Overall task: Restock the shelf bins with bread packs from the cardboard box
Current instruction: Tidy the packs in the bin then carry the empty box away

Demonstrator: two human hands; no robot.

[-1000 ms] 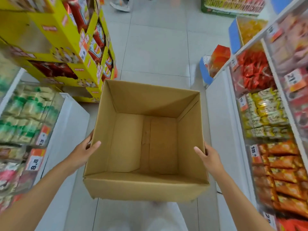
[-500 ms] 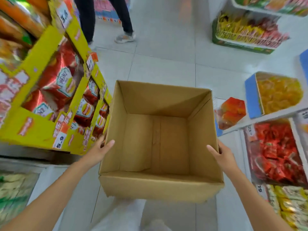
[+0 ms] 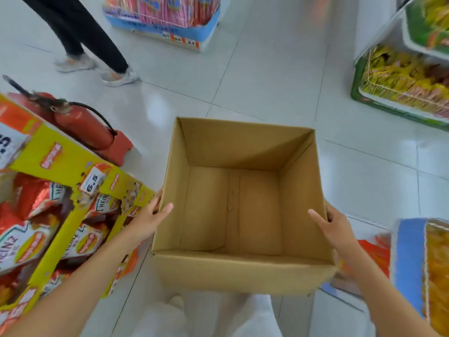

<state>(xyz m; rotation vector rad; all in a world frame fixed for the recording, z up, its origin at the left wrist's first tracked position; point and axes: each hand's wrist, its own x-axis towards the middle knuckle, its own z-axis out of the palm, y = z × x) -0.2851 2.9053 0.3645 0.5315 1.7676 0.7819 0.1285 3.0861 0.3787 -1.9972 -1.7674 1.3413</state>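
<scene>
Between my two hands, dead centre, hangs the cardboard box (image 3: 243, 147), top open, held above the white tiled floor (image 3: 267, 76). I see straight down to its folded bottom flaps.

My left hand (image 3: 148, 220) grips the box wall at its 9 o'clock side, thumb (image 3: 167, 207) hooked over the rim and the fingers curled round the outside. My right hand (image 3: 337, 227) clamps the wall at 3 o'clock in the same way, thumb lying inside and fingers outside.

At 8 to 9 o'clock a yellow display stand (image 3: 63, 161) sits just beside my left forearm, stocked with red and white ketchup pouches (image 3: 21, 242) and carrying a price tag (image 3: 93, 182) that reads 6.5. Behind it, at 10 o'clock, a red fire extinguisher (image 3: 80, 122) leans on its base. At 11 o'clock another person's dark trouser legs (image 3: 92, 32) and pale shoes stand well apart from me. A blue floor display (image 3: 194, 32) of pink and red packs sits at 12 o'clock, a green bin (image 3: 359, 76) of yellow packs at 2 o'clock, and a blue bin (image 3: 408, 249) of orange packs at 4 o'clock, near my right forearm.
</scene>
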